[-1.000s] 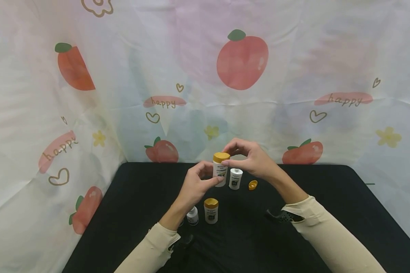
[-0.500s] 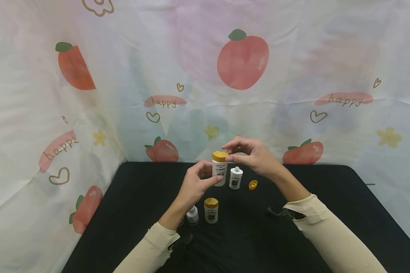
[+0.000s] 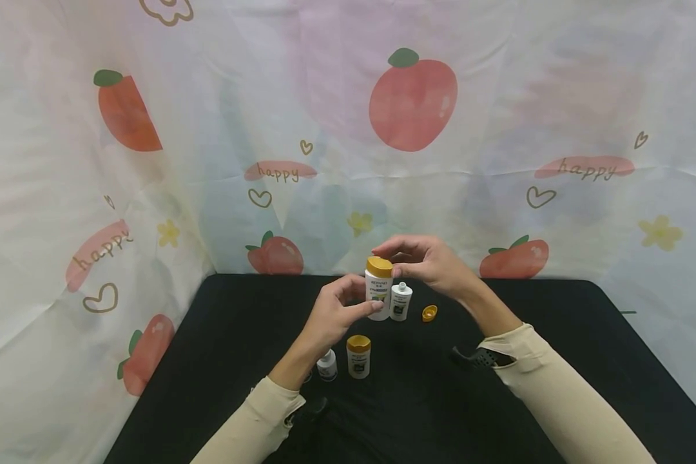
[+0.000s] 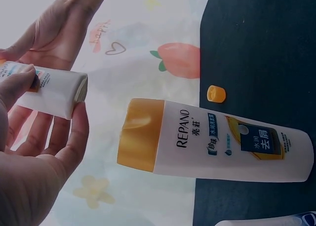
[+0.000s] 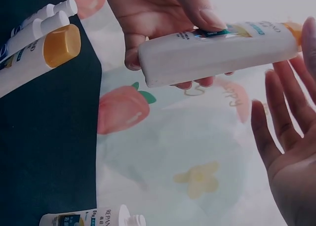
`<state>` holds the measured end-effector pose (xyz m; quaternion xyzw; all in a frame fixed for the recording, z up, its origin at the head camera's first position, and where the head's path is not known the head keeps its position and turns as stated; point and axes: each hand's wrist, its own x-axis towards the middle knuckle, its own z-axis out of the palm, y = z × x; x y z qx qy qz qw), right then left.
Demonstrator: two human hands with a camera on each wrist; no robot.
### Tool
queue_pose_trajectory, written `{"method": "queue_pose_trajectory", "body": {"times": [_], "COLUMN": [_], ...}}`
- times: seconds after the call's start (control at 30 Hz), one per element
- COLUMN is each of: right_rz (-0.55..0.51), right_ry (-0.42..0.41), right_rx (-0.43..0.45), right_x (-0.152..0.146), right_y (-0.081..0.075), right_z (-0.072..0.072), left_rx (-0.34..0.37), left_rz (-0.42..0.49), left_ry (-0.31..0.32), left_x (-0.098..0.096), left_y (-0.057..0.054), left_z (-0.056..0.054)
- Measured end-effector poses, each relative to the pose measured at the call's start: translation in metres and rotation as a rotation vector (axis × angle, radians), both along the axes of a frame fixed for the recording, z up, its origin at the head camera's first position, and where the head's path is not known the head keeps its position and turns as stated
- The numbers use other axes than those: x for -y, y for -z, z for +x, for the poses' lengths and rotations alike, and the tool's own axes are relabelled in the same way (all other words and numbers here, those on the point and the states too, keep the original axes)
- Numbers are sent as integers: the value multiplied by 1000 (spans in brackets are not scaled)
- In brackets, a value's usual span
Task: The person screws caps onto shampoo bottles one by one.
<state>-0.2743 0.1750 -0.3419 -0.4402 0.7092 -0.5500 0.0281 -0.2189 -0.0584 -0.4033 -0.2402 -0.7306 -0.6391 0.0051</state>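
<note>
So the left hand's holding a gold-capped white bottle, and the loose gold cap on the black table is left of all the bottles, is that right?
Not quite: the loose gold cap lies to the right of all the bottles, as the head view shows. The rest stands.

Black table [image 3: 417, 399] with orange cap [image 3: 429, 314] and apparently four bottles [image 3: 358, 358].

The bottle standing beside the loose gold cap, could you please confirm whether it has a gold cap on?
No, the bottle shows only a narrow white neck on top.
</note>
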Motion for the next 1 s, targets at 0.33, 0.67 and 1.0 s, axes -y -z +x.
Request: {"method": "queue_pose_trajectory", "body": {"times": [0.33, 0.67, 1.0], "right_rz": [28, -6, -10], "right_ry": [-63, -173, -96], "right_rx": [8, 23, -33], "right_x": [0, 5, 8], "right_y": [1, 1, 2], "right_z": [1, 0, 4], "left_rx": [-11, -43, -64], "left_rz": [-4, -5, -3], "left_ry": [13, 36, 22], "left_x": [0, 1, 0], "left_y": [0, 1, 1], "left_z": [0, -1, -1]}}
